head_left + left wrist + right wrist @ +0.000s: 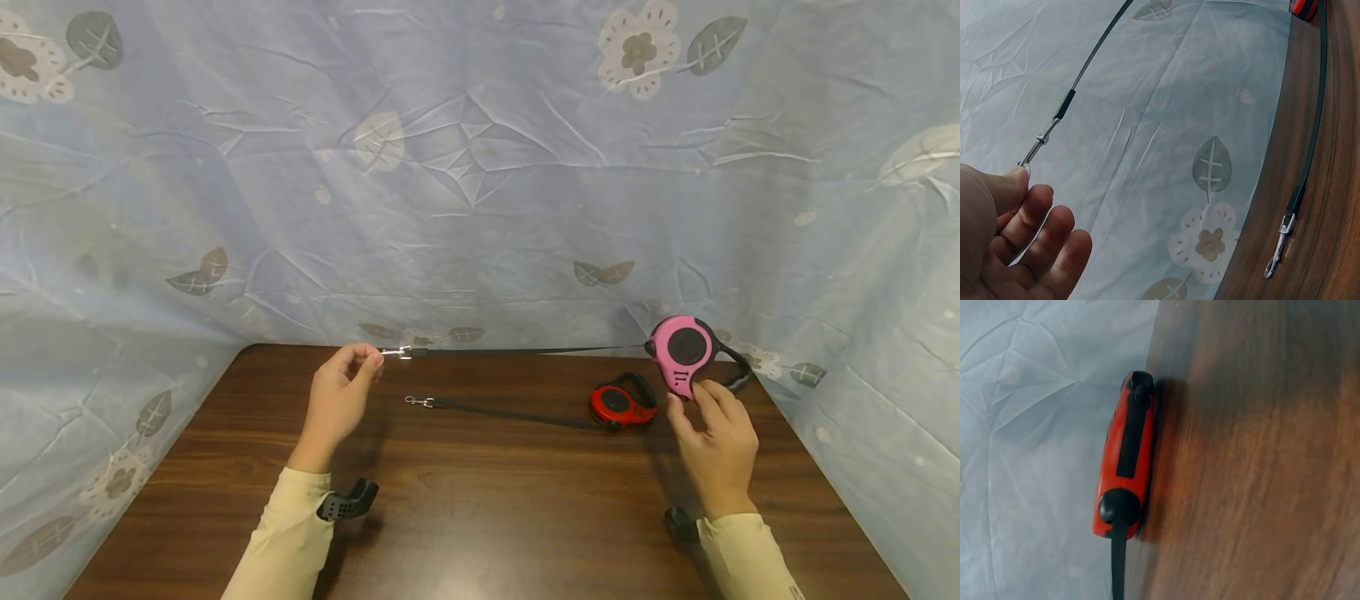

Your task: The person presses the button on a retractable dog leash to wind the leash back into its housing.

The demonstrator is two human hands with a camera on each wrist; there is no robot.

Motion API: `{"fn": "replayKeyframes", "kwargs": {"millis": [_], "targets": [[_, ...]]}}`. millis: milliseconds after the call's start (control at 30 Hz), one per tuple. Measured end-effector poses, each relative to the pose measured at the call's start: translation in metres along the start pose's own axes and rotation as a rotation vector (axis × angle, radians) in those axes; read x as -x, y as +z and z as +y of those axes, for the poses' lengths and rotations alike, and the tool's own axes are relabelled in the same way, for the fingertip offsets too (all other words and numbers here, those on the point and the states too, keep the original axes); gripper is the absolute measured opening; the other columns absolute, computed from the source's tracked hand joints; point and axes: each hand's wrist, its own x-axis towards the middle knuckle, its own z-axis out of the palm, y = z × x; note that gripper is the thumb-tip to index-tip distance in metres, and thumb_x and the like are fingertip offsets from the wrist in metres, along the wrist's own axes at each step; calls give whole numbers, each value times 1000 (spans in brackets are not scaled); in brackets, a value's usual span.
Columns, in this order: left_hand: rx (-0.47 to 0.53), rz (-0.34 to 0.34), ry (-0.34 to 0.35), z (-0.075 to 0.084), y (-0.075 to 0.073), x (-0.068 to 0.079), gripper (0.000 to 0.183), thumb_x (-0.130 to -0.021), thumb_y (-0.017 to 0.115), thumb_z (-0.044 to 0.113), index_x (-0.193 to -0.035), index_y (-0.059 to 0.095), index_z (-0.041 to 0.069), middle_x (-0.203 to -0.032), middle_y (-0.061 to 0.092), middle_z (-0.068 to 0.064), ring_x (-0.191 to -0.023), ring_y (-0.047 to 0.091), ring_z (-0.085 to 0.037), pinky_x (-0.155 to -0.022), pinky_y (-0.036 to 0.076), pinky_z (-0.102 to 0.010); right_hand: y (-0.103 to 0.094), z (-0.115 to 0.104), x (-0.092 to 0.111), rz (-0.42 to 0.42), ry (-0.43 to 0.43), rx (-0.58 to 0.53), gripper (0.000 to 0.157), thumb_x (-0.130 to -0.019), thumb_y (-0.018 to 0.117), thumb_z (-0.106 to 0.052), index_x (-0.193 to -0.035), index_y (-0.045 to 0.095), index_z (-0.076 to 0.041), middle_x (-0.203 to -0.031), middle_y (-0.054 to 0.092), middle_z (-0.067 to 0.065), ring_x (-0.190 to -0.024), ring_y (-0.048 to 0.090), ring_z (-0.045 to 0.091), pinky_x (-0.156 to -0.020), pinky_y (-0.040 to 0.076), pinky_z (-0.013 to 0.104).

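Between thumb and forefinger my left hand (340, 398) pinches the metal snap hook (1040, 140) of a retractable dog leash. Its black strap (517, 351) runs taut to the right, into a pink leash case (681, 354) with a black handle. My right hand (718, 437) grips the lower edge of that pink case, raised above the table. A second leash with a red case (621, 403) lies on the wood, nearer than the pink one. Its strap (517, 414) stretches left and ends in a silver snap hook (1277, 250). The right wrist view shows the red case edge-on, and no hand.
The brown wooden table (480, 500) spreads under both arms. Behind it and at both sides hangs a pale blue curtain (480, 233) with printed leaves and flowers, meeting the table's far edge. A black wrist device (349, 500) sits on the left sleeve.
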Motion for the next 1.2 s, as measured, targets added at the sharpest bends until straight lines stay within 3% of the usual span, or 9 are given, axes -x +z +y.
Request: {"fn": "replayKeyframes", "kwargs": {"millis": [167,300,567,967,1200], "targets": [[-2,-13,0,3,2,1,22,-94,59,36,-91,62,14,-77,62,-1,-70,58,-20,-55,44,-25,-1,-2,3,-92,65,25,26,-79,75,-10,-99,67,5,-102,64,17,-89,59,34,-89,40,18],[7,-16,5,5,3,1,20,-94,59,34,-92,62,14,-77,62,-2,-69,57,-19,-55,43,-24,-1,-3,3,-111,104,16,26,-79,75,-10,-99,67,4,-108,66,16,-95,62,36,-95,39,14],[1,-13,26,6,3,0,19,-94,60,30,-92,63,12,-76,62,-4,-67,57,-18,-53,43,-24,-1,-3,3,-164,137,24,23,-79,76,-10,-96,67,1,-99,63,13,-89,60,28,-88,34,7],[6,-5,28,3,4,0,15,-94,61,25,-90,62,10,-75,61,-3,-67,55,-18,-54,42,-23,0,-5,-1,-25,46,-21,20,-74,75,-7,-86,66,4,-89,63,16,-80,58,30,-83,34,6],[11,-11,25,4,7,2,12,-93,62,23,-90,62,11,-75,62,-2,-66,56,-19,-53,42,-23,-1,-13,-3,23,17,-48,19,-71,74,-3,-81,62,8,-89,63,23,-85,60,38,-92,34,5]]}}
